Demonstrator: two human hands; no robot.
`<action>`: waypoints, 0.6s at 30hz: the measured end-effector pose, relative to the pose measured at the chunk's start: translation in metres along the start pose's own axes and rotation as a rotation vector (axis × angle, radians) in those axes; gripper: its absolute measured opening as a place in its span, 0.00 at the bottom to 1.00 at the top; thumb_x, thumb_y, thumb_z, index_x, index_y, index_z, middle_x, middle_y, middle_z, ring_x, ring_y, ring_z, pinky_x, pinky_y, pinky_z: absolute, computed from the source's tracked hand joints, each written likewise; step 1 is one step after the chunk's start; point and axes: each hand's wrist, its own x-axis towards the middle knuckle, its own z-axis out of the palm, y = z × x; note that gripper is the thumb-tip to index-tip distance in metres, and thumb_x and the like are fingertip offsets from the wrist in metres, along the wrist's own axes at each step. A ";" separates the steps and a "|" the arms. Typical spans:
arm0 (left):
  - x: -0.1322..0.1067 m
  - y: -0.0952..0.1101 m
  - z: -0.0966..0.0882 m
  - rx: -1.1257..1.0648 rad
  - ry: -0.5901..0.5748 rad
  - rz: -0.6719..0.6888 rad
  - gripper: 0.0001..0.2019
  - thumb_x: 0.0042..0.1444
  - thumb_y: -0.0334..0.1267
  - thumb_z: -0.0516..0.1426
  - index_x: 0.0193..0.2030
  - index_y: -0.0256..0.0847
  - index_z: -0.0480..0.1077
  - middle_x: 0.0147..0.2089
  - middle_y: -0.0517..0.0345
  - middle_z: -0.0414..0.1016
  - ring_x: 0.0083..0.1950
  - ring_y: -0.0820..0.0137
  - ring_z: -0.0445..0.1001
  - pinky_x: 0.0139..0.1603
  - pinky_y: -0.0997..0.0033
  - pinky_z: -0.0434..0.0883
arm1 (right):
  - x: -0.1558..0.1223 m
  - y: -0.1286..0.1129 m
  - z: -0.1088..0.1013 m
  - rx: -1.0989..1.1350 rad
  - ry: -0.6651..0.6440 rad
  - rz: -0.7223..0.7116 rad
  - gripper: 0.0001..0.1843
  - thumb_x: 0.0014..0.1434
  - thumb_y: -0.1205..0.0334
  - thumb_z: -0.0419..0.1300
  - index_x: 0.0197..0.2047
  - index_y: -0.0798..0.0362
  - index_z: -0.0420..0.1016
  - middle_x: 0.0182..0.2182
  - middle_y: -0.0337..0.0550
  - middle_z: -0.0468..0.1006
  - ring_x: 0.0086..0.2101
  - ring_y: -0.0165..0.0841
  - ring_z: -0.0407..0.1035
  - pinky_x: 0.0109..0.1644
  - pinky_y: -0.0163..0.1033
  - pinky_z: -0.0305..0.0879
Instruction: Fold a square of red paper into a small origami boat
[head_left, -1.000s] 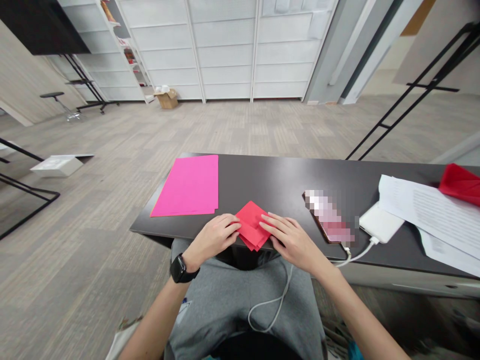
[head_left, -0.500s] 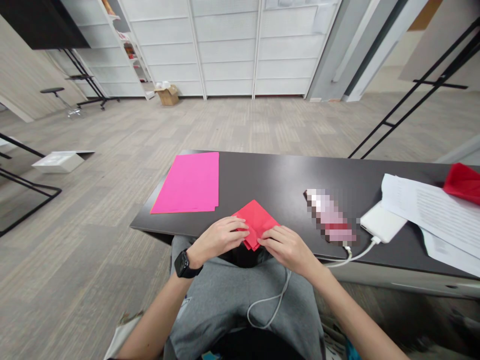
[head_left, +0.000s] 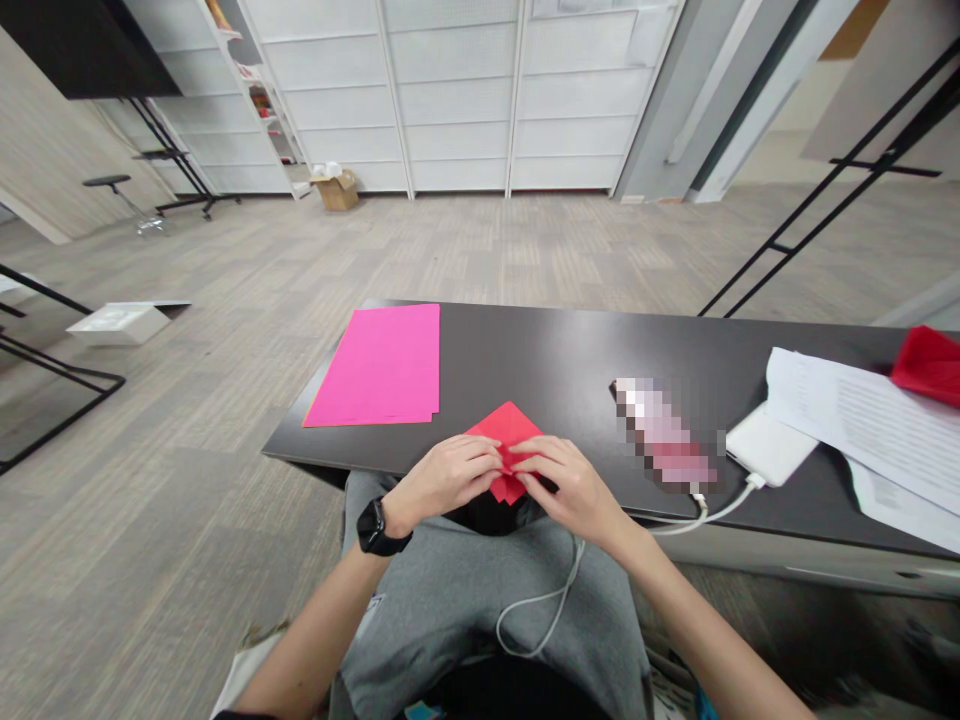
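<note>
A folded sheet of red paper [head_left: 511, 420] lies diamond-wise at the front edge of the dark table, its near corner sticking out over the edge. My left hand [head_left: 459, 472] grips its left side, fingers bent over the paper. On the other side my right hand [head_left: 568, 482] has its fingertips on the middle of the paper, thumb below them, near the layered flaps at the lower corner. Both sets of fingertips almost meet and cover part of the folds. A black watch [head_left: 379, 527] is on my left wrist.
A stack of pink paper [head_left: 375, 365] lies at the left of the table [head_left: 555, 350]. To the right are a blurred-out phone [head_left: 664, 435], a white power bank [head_left: 772, 445] with a cable [head_left: 724, 515], printed sheets [head_left: 862, 410] and a red object [head_left: 930, 365].
My right hand has shifted inward from the paper's right edge to its middle, fingers now bent over it. My left hand has moved slightly to the right.
</note>
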 end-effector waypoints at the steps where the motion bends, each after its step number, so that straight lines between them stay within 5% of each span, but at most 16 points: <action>1: 0.003 0.001 0.000 -0.022 0.017 -0.054 0.08 0.70 0.35 0.52 0.47 0.41 0.72 0.48 0.53 0.79 0.54 0.66 0.77 0.57 0.63 0.73 | 0.004 0.000 0.001 0.040 0.030 0.064 0.10 0.69 0.63 0.54 0.43 0.48 0.77 0.45 0.45 0.82 0.46 0.39 0.75 0.52 0.48 0.70; 6: 0.022 0.001 0.000 -0.110 0.161 -0.297 0.05 0.68 0.37 0.54 0.46 0.42 0.70 0.45 0.54 0.76 0.47 0.66 0.76 0.52 0.65 0.74 | 0.032 0.008 0.000 0.134 0.080 0.297 0.11 0.66 0.61 0.53 0.38 0.48 0.77 0.36 0.42 0.83 0.35 0.37 0.77 0.43 0.43 0.72; 15: 0.029 -0.012 0.000 -0.280 0.227 -0.432 0.08 0.64 0.33 0.55 0.48 0.41 0.71 0.45 0.55 0.79 0.43 0.67 0.78 0.50 0.64 0.76 | 0.059 0.039 0.006 0.125 0.113 0.346 0.09 0.63 0.60 0.55 0.36 0.51 0.76 0.36 0.45 0.81 0.37 0.38 0.74 0.44 0.44 0.69; 18: 0.029 -0.016 0.002 -0.219 0.256 -0.438 0.08 0.63 0.35 0.56 0.49 0.42 0.71 0.49 0.53 0.79 0.49 0.63 0.77 0.56 0.59 0.74 | 0.058 0.045 0.011 0.160 0.139 0.362 0.11 0.64 0.58 0.54 0.36 0.50 0.77 0.34 0.43 0.81 0.35 0.37 0.75 0.42 0.43 0.71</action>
